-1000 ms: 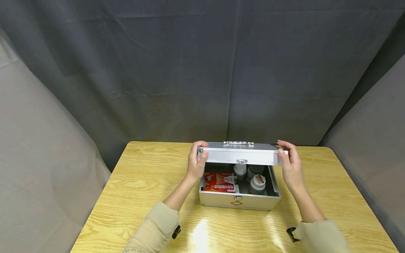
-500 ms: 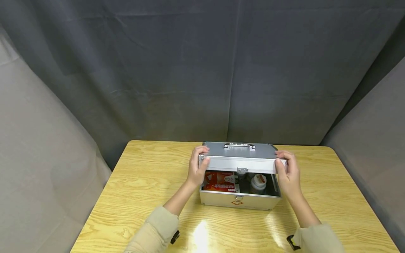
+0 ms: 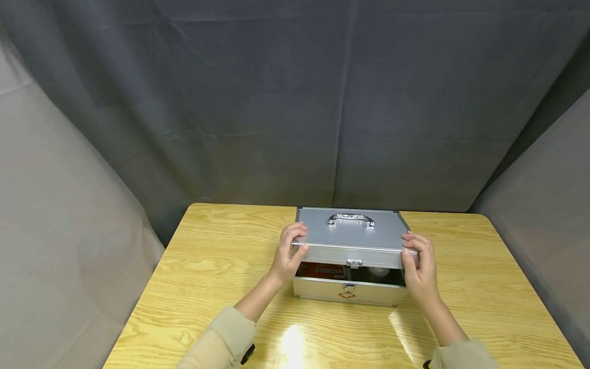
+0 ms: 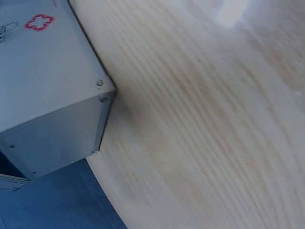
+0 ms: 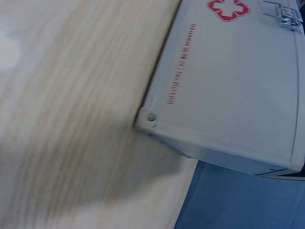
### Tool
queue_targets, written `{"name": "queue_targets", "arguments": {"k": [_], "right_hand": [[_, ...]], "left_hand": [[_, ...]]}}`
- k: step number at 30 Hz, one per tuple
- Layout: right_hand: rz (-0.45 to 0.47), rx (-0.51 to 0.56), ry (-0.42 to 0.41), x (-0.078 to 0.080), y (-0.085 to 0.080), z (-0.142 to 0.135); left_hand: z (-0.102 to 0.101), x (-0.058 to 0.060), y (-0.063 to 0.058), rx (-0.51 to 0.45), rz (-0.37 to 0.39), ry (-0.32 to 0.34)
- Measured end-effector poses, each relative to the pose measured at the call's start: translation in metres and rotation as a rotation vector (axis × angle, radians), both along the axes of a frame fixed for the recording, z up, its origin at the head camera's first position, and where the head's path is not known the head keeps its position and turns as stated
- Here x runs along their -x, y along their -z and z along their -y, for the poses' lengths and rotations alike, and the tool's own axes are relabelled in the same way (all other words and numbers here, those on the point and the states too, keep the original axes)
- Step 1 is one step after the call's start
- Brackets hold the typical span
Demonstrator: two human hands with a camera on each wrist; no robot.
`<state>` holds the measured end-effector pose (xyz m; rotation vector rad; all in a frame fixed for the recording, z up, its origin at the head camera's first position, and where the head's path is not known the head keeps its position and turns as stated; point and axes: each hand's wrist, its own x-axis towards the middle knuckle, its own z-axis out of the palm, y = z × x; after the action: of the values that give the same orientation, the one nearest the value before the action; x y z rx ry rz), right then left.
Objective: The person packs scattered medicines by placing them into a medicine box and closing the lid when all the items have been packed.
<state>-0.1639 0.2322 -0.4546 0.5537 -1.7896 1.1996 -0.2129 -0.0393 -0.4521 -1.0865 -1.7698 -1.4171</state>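
Note:
A silver first-aid box stands on the table, its hinged lid tilted down with a gap along the front. My left hand grips the lid's front left corner, thumb on the front edge and fingers over the top. At the front right corner my right hand holds the lid the same way. Through the gap show a red medicine carton and part of a white bottle; the other contents are hidden. Both wrist views show the box front with its red emblem and a metal latch; neither hand appears there.
The wooden table extends on both sides of the box. A dark grey curtain hangs behind its back edge, and pale cloth panels flank it. A metal carrying handle stands up on the lid.
Both hands have brought the lid down and toward the front, narrowing the opening. Its grey top now shows fully, while most of the carton and bottles have gone out of sight.

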Motion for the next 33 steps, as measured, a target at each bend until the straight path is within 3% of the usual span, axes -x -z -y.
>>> {"name": "queue_targets", "arguments": {"k": [5,10,14,21,28,33], "right_hand": [[-0.017,-0.063,-0.025,0.004,0.019,-0.010],[0.001,-0.123,-0.056,0.006,0.044,-0.023],[0.001,-0.163,-0.054,0.002,0.052,-0.026],[-0.018,-0.201,-0.045,-0.015,0.035,-0.013],[-0.006,-0.233,-0.034,-0.009,0.066,-0.028],[0.006,-0.260,-0.028,-0.011,0.071,-0.030]], "left_hand": [[0.004,0.002,0.009,0.046,-0.065,-0.003],[0.008,0.012,0.034,0.098,-0.128,-0.031],[0.012,0.016,0.049,0.163,-0.164,-0.061],[0.016,0.014,0.055,0.237,-0.239,-0.062],[0.016,0.013,0.058,0.258,-0.299,-0.048],[0.018,0.012,0.062,0.304,-0.318,-0.055]]}}
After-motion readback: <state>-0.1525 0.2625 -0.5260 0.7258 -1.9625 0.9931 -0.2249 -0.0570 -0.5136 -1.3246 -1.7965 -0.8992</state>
